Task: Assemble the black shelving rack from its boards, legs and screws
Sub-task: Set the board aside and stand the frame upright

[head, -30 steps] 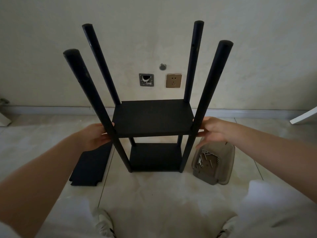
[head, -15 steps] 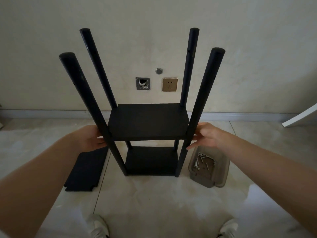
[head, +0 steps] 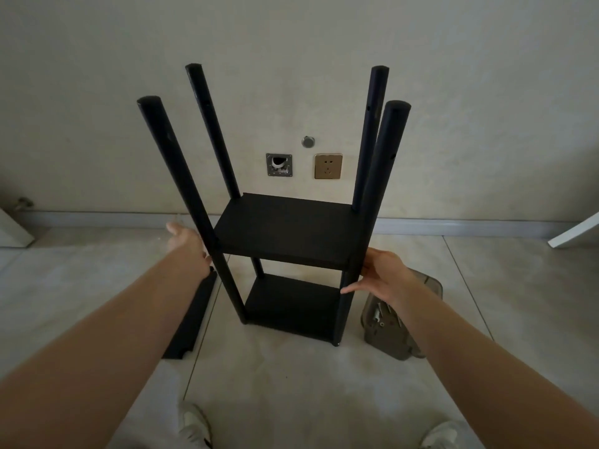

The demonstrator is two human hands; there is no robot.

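Rack [head: 285,234], 2 boards fitted, upright on floor; L hand [head: 189,244] & R hand [head: 382,277] flat against front legs (fingers straight); spare board [head: 191,322] left, screw tray [head: 398,332] right.

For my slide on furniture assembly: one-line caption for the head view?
Both hands steady a half-built black four-legged shelving rack on the tiled floor.

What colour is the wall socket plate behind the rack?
Gold, or brassy tan: the socket plate shows best in the head view, between the rack's legs.

Dim, soft indoor light; wide-angle bending at edges
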